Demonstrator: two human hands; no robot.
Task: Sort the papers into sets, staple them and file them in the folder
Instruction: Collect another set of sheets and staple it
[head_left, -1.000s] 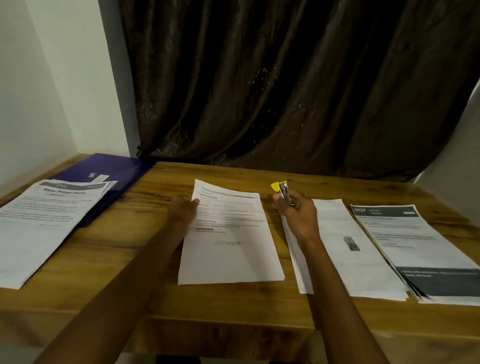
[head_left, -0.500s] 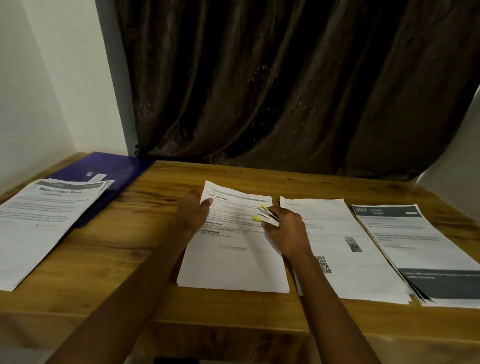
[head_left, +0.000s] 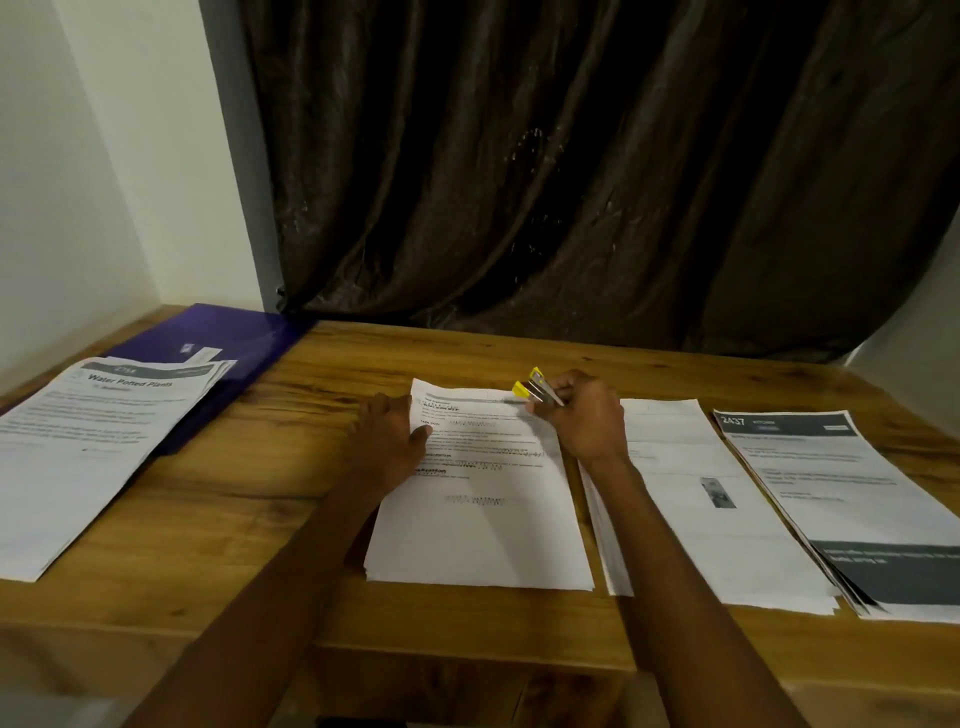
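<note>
Papers sorted into sets; right hand (head_left: 584, 421) gripping stapler (head_left: 537, 391) at centre set (head_left: 483, 499), left hand (head_left: 392, 441) pinching its edge; stapling, filing in folder (head_left: 218, 338) upper left pending.

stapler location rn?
Head view, centre: the yellow stapler is gripped in the right hand at the top right corner of the middle paper set, which the left hand holds at its left edge.
</note>
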